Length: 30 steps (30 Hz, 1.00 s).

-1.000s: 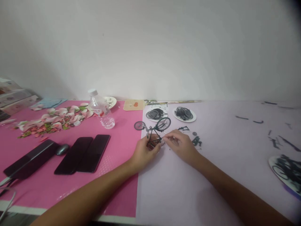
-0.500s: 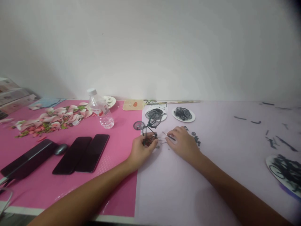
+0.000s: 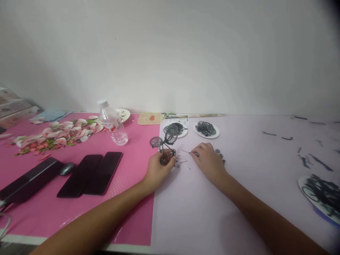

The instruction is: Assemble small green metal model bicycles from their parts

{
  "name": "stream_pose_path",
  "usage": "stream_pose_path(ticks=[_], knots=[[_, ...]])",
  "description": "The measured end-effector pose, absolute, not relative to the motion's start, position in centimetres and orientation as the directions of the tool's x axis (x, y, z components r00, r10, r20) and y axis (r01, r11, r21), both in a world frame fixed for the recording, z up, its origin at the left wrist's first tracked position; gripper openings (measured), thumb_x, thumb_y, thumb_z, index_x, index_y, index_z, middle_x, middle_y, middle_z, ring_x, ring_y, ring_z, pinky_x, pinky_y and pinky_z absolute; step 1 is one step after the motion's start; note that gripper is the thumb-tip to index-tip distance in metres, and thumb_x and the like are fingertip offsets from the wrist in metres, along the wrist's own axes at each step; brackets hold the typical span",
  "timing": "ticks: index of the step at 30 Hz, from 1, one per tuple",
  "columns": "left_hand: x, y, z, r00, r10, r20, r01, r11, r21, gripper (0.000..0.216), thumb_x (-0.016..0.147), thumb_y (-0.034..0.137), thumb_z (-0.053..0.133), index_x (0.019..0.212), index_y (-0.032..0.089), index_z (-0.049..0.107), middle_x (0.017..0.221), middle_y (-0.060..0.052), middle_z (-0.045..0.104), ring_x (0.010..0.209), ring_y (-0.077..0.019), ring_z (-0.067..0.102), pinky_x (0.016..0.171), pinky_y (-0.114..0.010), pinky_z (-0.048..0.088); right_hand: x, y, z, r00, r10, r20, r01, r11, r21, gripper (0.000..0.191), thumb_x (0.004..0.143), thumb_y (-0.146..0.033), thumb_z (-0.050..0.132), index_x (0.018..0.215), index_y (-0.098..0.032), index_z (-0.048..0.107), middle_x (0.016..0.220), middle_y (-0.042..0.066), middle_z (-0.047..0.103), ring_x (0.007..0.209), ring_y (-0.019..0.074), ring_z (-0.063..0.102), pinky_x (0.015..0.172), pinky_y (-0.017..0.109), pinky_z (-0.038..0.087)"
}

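Note:
A small black model bicycle (image 3: 171, 136) is gripped by its frame in my left hand (image 3: 158, 167), wheels pointing up and away from me. Closed in a pinch, my right hand (image 3: 209, 161) holds a thin stick (image 3: 186, 152) whose slim end points left toward the bicycle; its exact kind is too small to tell. Between the hands, several thin pins (image 3: 183, 162) and a tiny round part (image 3: 177, 166) lie on the pale lilac cover (image 3: 186, 212). Beyond my right hand, small black parts (image 3: 218, 151) are partly hidden.
Behind my hands stand two white plates of black parts, including a right plate (image 3: 218, 132). Another loaded plate (image 3: 300, 180) sits far right, near loose black pieces (image 3: 320, 161). On the pink side are a water bottle (image 3: 113, 124), phones (image 3: 102, 173), a black case (image 3: 29, 177) and petals (image 3: 61, 134).
The stick in my right hand has turned flatter, its slim end still leftward. My left hand keeps the bicycle in nearly the same place. The whole view has shifted slightly.

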State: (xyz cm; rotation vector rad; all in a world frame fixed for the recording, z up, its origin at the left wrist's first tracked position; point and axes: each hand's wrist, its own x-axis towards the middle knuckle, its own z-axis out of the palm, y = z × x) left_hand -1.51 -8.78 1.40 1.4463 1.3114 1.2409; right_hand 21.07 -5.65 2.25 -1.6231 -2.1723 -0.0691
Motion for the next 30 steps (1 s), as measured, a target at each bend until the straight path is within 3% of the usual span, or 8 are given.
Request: stream_pose_path(ticks=[4, 7, 10, 13, 30], knots=[[-1.5, -8.7, 1.3, -0.029, 0.984, 0.178, 0.192, -0.169, 0.967, 0.035, 0.089, 0.043, 0.072, 0.109, 0.015, 0.069, 0.093, -0.006, 0.074, 0.071, -0.0148, 0.068, 0.064, -0.024, 0.053, 20.8, -5.9, 2.7, -0.159, 0.905, 0.395, 0.87, 0.318, -0.378, 0.014, 0.103, -0.03, 0.058, 0.098, -0.025, 0.07, 0.096, 0.005, 0.073, 0.091, 0.0244, 0.066, 0.062, 0.034, 0.048], [-1.6, -8.6, 1.3, -0.017, 0.985, 0.171, 0.207, -0.164, 0.964, 0.036, 0.09, 0.042, 0.07, 0.114, 0.015, 0.068, 0.093, -0.006, 0.074, 0.069, -0.014, 0.065, 0.062, -0.024, 0.051, 20.3, -6.2, 3.3, -0.208, 0.843, 0.496, 0.751, 0.462, -0.471, 0.013, 0.104, -0.029, 0.057, 0.105, -0.025, 0.07, 0.102, 0.005, 0.074, 0.095, 0.023, 0.067, 0.08, 0.038, 0.054], [-1.6, -8.6, 1.3, 0.0, 0.987, 0.159, 0.242, -0.154, 0.958, 0.039, 0.092, 0.043, 0.069, 0.118, 0.015, 0.07, 0.089, -0.005, 0.073, 0.068, -0.0141, 0.063, 0.062, -0.024, 0.049, 19.8, -6.8, 3.7, -0.255, 0.754, 0.605, 0.646, 0.599, -0.474, 0.014, 0.104, -0.028, 0.058, 0.108, -0.025, 0.071, 0.104, 0.005, 0.074, 0.101, 0.0233, 0.067, 0.088, 0.039, 0.054], [-1.6, -8.6, 1.4, 0.004, 0.989, 0.15, 0.262, -0.146, 0.954, 0.039, 0.093, 0.044, 0.068, 0.119, 0.014, 0.071, 0.086, -0.005, 0.072, 0.069, -0.0147, 0.062, 0.063, -0.025, 0.048, 19.3, -7.2, 3.8, -0.278, 0.716, 0.641, 0.599, 0.651, -0.467, 0.012, 0.102, -0.029, 0.063, 0.107, -0.026, 0.073, 0.101, 0.006, 0.075, 0.095, 0.0229, 0.068, 0.082, 0.038, 0.056], [-1.7, -8.6, 1.2, 0.02, 0.986, 0.164, 0.265, -0.164, 0.95, 0.038, 0.092, 0.043, 0.07, 0.117, 0.014, 0.072, 0.101, -0.01, 0.076, 0.077, -0.0161, 0.068, 0.069, -0.026, 0.052, 19.3, -7.4, 4.0, -0.315, 0.699, 0.642, 0.583, 0.676, -0.45, 0.01, 0.1, -0.027, 0.066, 0.104, -0.027, 0.075, 0.098, 0.005, 0.076, 0.089, 0.0217, 0.066, 0.075, 0.036, 0.055]])
